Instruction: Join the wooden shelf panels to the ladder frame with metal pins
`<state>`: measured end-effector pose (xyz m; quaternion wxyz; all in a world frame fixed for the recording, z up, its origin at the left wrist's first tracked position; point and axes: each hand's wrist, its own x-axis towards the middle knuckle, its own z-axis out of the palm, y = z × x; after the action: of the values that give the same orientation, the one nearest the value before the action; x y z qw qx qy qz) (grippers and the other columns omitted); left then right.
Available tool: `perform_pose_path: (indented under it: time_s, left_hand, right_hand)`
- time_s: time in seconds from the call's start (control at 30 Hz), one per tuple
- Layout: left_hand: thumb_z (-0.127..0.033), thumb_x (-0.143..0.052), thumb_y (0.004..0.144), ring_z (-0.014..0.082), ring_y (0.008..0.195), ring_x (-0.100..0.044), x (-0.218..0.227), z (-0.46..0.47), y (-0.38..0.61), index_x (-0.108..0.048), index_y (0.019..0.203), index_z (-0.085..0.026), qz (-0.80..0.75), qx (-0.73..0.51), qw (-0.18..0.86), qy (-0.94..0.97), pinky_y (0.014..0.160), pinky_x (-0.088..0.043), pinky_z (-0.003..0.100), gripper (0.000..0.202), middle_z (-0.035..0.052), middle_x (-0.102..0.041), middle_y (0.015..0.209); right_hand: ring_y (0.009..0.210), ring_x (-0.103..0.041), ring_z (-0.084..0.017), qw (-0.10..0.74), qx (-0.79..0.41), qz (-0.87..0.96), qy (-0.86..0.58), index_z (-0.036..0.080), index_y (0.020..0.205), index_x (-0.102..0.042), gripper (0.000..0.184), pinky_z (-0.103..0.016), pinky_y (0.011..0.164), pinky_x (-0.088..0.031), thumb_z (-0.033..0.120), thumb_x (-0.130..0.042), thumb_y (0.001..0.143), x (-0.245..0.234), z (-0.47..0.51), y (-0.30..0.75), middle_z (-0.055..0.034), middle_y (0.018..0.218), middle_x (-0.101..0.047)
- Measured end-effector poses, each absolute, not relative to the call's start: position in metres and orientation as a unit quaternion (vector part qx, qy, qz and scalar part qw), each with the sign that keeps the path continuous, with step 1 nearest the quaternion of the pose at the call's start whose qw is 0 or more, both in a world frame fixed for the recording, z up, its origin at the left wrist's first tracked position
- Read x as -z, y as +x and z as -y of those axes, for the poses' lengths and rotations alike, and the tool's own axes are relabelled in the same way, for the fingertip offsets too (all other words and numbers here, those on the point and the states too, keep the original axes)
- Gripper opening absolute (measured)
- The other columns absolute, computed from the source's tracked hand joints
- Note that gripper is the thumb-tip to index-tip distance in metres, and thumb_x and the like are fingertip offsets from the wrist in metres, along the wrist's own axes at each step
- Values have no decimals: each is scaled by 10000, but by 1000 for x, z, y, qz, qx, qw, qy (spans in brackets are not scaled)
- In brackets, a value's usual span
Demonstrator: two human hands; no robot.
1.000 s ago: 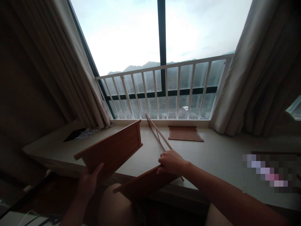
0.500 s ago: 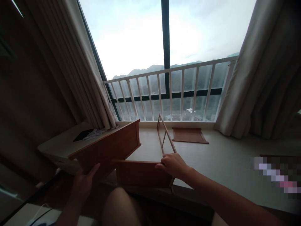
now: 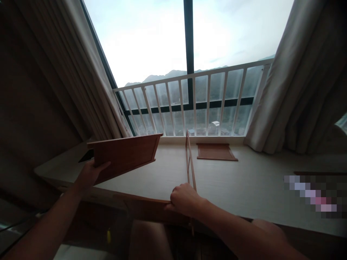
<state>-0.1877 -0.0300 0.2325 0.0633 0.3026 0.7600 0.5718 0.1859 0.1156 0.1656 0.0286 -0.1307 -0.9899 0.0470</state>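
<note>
My left hand (image 3: pixel 90 175) grips a reddish-brown wooden panel (image 3: pixel 127 157) at its near left end, thumb on the face towards me and fingers hidden behind. The panel is tilted above the pale window ledge (image 3: pixel 244 180). My right hand (image 3: pixel 185 198) is closed at the corner where a slim wooden frame (image 3: pixel 192 168) meets a second wooden panel (image 3: pixel 151 209). The frame stands upright and runs towards the window, while the second panel spans left, low in front of my legs. Whether the two are joined is hidden by my fingers.
A smaller wooden panel (image 3: pixel 215 151) lies flat on the ledge near the white railing (image 3: pixel 208 97). Curtains (image 3: pixel 284 94) hang at both sides. At the right a blurred-out patch (image 3: pixel 311 195) covers something dark. A small yellow object (image 3: pixel 108 235) shows low on the left.
My left hand has lifted the panel's near end and moved it up and left. My right hand has shifted slightly down and towards me, with the frame and second panel turning and lowering.
</note>
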Motion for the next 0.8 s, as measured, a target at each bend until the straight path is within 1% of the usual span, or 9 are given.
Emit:
perform_pose_path:
  time_s: [0.13, 0.2, 0.3, 0.43, 0.57, 0.63, 0.7, 0.77, 0.8]
  left_hand:
    - [-315, -853, 497, 270, 917, -675, -226, -2, -181, -718, 959, -175, -718, -598, 134, 330, 841, -548, 369, 502, 48, -739, 999]
    - [-248, -858, 456, 251, 859, -682, -213, -20, -171, -728, 914, -167, -694, -617, 186, 320, 826, -548, 355, 483, 48, -747, 958]
    - [-215, -848, 445, 245, 761, -689, -188, -41, -159, -734, 867, -134, -677, -613, 261, 313, 766, -558, 363, 445, 76, -753, 876]
    - [-183, -844, 438, 263, 741, -699, -169, -61, -153, -737, 882, -124, -664, -569, 377, 307, 737, -565, 376, 461, 98, -754, 855]
    - [-208, -838, 493, 287, 800, -706, -173, -77, -155, -738, 920, -126, -668, -484, 461, 327, 769, -566, 394, 446, 110, -751, 908]
    - [-220, -835, 525, 290, 830, -706, -173, -84, -158, -734, 938, -120, -665, -463, 478, 338, 791, -561, 395, 437, 120, -747, 937]
    - [-227, -841, 532, 286, 840, -704, -164, -89, -162, -733, 948, -118, -663, -468, 479, 334, 803, -556, 389, 443, 124, -745, 946]
    - [-232, -850, 527, 276, 832, -704, -148, -94, -166, -734, 950, -124, -663, -487, 469, 322, 800, -553, 375, 452, 115, -747, 936]
    - [-233, -852, 525, 269, 824, -704, -138, -95, -167, -735, 949, -129, -661, -498, 463, 316, 793, -552, 367, 452, 107, -748, 929]
  right_hand:
    - [744, -697, -294, 39, -59, 987, -141, 170, 822, -759, 553, -377, 644, -510, 611, -430, 874, -170, -104, 178, -146, 796, -728]
    - [740, -696, -292, 47, -67, 986, -145, 173, 819, -756, 513, -382, 641, -510, 585, -455, 873, -170, -98, 174, -142, 799, -729]
    - [712, -692, -284, 43, -86, 986, -139, 183, 801, -752, 466, -381, 626, -508, 569, -496, 854, -168, -90, 170, -127, 768, -726]
    - [706, -687, -276, 45, -102, 981, -157, 188, 782, -747, 435, -371, 624, -502, 548, -511, 846, -166, -89, 170, -118, 748, -723]
    - [662, -672, -247, 67, -116, 978, -159, 175, 755, -734, 512, -326, 609, -479, 628, -501, 816, -171, -100, 180, -112, 726, -715]
    - [635, -656, -219, 106, -144, 973, -144, 180, 728, -720, 561, -296, 597, -453, 671, -465, 820, -172, -112, 193, -92, 697, -704]
    - [628, -633, -186, 181, -194, 954, -138, 186, 702, -697, 576, -271, 599, -426, 694, -452, 818, -169, -129, 213, -62, 676, -687]
    - [604, -589, -146, 302, -260, 893, -208, 195, 758, -685, 462, -255, 625, -408, 588, -470, 873, -159, -155, 237, -22, 636, -647]
    - [540, -531, -125, 359, -292, 844, -272, 189, 780, -679, 421, -246, 593, -391, 527, -459, 901, -151, -170, 249, -5, 582, -596]
